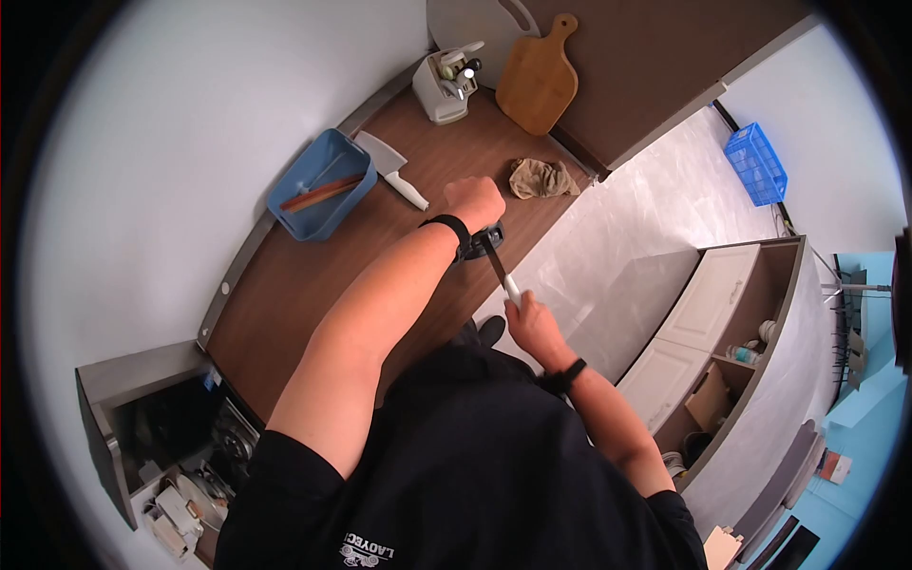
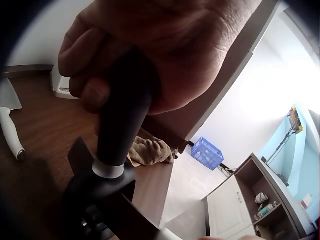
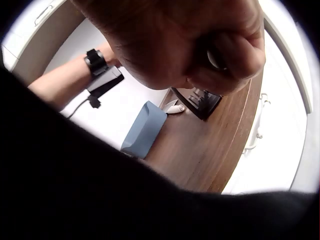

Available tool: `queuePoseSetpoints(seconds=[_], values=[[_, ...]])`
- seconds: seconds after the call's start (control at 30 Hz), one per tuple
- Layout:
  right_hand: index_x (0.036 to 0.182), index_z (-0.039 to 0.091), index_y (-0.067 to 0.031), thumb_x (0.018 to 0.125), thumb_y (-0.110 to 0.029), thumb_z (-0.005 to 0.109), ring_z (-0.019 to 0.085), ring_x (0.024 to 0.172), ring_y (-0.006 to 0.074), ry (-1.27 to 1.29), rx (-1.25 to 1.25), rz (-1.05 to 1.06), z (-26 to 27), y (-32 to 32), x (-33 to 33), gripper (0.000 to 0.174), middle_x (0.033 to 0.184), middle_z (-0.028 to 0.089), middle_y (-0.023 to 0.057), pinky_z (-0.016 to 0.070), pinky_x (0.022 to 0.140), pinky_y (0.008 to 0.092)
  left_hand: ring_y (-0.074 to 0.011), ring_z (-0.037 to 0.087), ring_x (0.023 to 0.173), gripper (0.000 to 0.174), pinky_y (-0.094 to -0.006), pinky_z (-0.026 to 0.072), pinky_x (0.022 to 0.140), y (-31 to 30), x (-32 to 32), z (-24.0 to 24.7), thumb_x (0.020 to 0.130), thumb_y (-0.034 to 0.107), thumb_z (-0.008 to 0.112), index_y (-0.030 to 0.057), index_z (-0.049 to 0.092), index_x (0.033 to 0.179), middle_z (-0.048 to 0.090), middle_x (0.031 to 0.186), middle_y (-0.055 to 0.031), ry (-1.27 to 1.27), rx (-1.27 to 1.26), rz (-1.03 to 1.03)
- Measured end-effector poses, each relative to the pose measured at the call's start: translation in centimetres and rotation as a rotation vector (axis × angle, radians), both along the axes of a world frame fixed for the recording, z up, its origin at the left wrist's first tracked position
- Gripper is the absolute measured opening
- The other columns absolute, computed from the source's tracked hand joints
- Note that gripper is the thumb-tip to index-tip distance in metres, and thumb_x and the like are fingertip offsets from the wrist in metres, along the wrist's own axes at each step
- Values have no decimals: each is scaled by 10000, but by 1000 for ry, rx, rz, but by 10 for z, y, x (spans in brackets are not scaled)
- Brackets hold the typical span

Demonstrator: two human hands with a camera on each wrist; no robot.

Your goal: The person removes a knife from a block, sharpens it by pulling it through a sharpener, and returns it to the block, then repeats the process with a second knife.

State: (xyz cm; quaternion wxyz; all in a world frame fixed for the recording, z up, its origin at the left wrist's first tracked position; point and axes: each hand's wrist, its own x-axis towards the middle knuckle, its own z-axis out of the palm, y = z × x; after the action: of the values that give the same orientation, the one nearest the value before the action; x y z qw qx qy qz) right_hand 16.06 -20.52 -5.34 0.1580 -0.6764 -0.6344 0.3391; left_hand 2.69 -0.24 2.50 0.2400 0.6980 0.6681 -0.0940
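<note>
My left hand [image 1: 475, 201] grips the upright black handle of a knife sharpener [image 2: 125, 117], which stands on the brown countertop near its front edge. A knife's dark blade [image 1: 496, 262] lies across the sharpener's head, and in the left wrist view its end sticks out past the far side. The white knife handle [image 1: 513, 288] is held in my right hand [image 1: 536, 328], fingers curled round it. Beyond the left hand lies a cleaver [image 1: 382, 157] with a white handle. The right wrist view shows the sharpener's slotted base [image 3: 202, 103] partly behind the right hand.
A blue bin [image 1: 313, 220] with long reddish-brown sticks stands by the wall. Farther back are a white knife holder [image 1: 439, 102], a wooden cutting board [image 1: 538, 85] and a crumpled brown cloth [image 1: 541, 178]. A blue crate [image 1: 756, 163] and a white-doored cabinet [image 1: 708, 294] lie across the floor.
</note>
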Motion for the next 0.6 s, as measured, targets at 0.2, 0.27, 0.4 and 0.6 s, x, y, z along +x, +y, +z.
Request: queuePoseSetpoints(seconds=[0.2, 0.27, 0.4, 0.6], values=[[867, 448, 48, 888, -261, 510, 586, 657, 488, 2, 118, -40, -36, 56, -33, 315, 692, 591, 316, 474, 595, 557, -268, 653, 993, 253, -359, 504, 755, -3, -2, -2, 823, 214, 540, 128, 714, 984, 688, 1034, -109, 29, 2, -1], [867, 448, 49, 889, -261, 519, 586, 655, 486, -36, 117, -38, -39, 52, -27, 319, 695, 594, 312, 475, 594, 554, -302, 644, 1004, 285, -389, 506, 785, -3, -2, 4, 820, 220, 520, 97, 711, 992, 680, 1046, -140, -38, -45, -14], [860, 443, 45, 893, -262, 539, 580, 657, 493, -8, 26, -4, -8, 0, 1, 323, 686, 584, 318, 469, 585, 551, -306, 653, 976, 278, -394, 508, 765, 1, -3, -5, 814, 214, 519, 91, 714, 970, 688, 1002, -146, -56, -8, 13], [851, 442, 43, 894, -256, 545, 578, 647, 493, -2, -1, 11, 10, -22, 14, 319, 668, 576, 317, 465, 571, 548, -273, 662, 958, 241, -375, 500, 731, 3, -1, -10, 823, 202, 532, 125, 721, 950, 697, 989, -106, -44, 4, 8]])
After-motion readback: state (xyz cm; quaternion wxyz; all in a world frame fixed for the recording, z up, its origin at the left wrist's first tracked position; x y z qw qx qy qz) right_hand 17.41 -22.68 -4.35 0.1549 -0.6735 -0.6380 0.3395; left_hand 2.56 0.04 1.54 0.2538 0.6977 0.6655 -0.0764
